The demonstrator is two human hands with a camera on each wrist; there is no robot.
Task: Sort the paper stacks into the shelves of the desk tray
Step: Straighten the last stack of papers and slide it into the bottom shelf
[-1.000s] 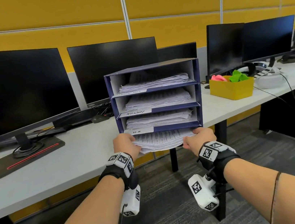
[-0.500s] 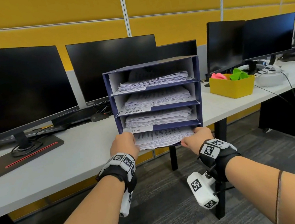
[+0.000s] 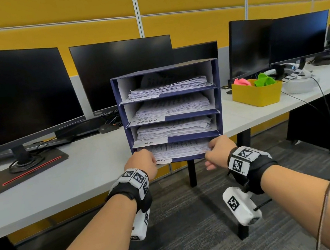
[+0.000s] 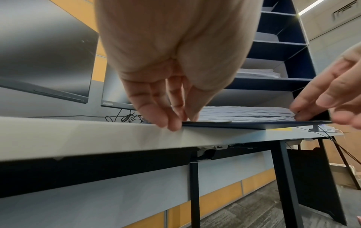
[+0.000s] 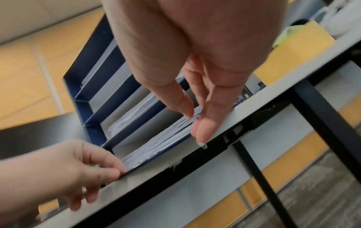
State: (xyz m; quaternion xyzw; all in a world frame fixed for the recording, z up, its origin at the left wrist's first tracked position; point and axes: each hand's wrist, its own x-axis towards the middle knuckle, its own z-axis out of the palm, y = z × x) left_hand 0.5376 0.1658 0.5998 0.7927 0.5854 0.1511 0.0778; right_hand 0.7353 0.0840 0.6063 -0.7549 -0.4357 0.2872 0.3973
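A dark blue desk tray (image 3: 162, 69) with several shelves stands at the front edge of the white table (image 3: 62, 181). Each shelf holds a stack of printed paper. The bottom stack (image 3: 179, 149) lies almost fully inside its shelf. My left hand (image 3: 142, 163) is at the stack's front left corner and my right hand (image 3: 219, 149) at its front right corner. In the left wrist view my left hand's fingers (image 4: 170, 121) are straight, with their tips against the stack (image 4: 244, 113) and the tray floor. In the right wrist view my right hand's fingers (image 5: 197, 123) are also straight and touch the paper edge (image 5: 162, 143).
Black monitors (image 3: 16, 99) line the back of the table, with cables beside their stands. A yellow bin (image 3: 257, 95) with pink and green items sits to the right of the tray, and a white headset (image 3: 298, 82) beyond it. Table legs (image 3: 192, 172) stand below the edge.
The bottom stack stuck out past the table edge before; it has slid further into the lowest shelf. Both hands moved forward with it, up to the tray front.
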